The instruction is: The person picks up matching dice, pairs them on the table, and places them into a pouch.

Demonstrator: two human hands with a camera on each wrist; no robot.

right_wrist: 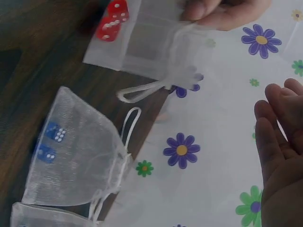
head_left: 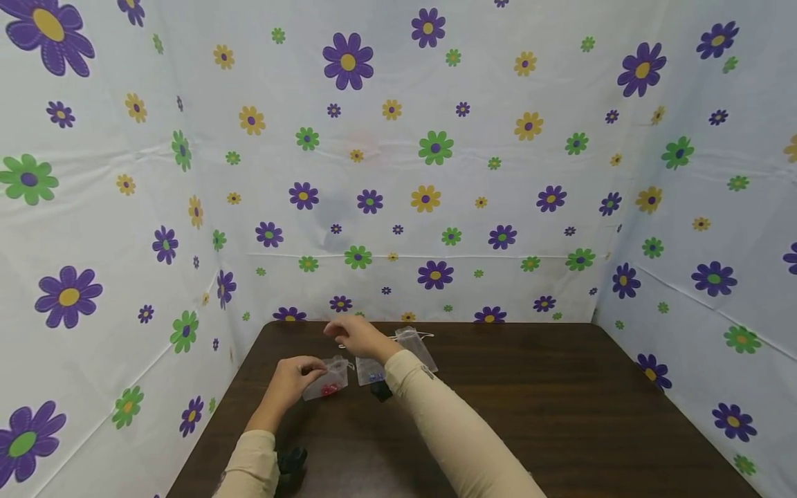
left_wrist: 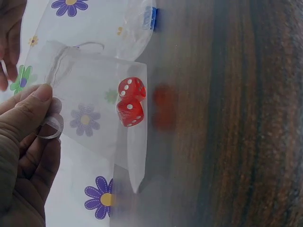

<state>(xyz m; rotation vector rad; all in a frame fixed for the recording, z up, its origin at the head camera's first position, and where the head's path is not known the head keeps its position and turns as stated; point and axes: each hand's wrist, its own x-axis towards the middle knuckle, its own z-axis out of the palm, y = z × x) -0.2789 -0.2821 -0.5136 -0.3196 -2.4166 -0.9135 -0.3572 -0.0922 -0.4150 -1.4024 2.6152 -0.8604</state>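
Note:
My left hand [head_left: 288,384] pinches the open-end edge of a sheer white drawstring pouch [left_wrist: 94,90] between thumb and fingers. Two red dice [left_wrist: 130,105] with white dots sit at the pouch's bottom, which hangs close over the table. Its white cord loop [right_wrist: 142,92] dangles free in the right wrist view. My right hand [head_left: 361,337] is raised just beyond the pouch, fingers loosely bent and holding nothing. Beneath the right forearm lies a second sheer pouch [right_wrist: 85,156] with blue dice [right_wrist: 53,139] inside.
A third sheer pouch [head_left: 418,347] lies right of the second, partly hidden by the right sleeve [head_left: 448,422]. All are near the back edge of the dark wood table [head_left: 535,387]. Flower-printed white sheeting [head_left: 386,173] encloses the table at the back and both sides.

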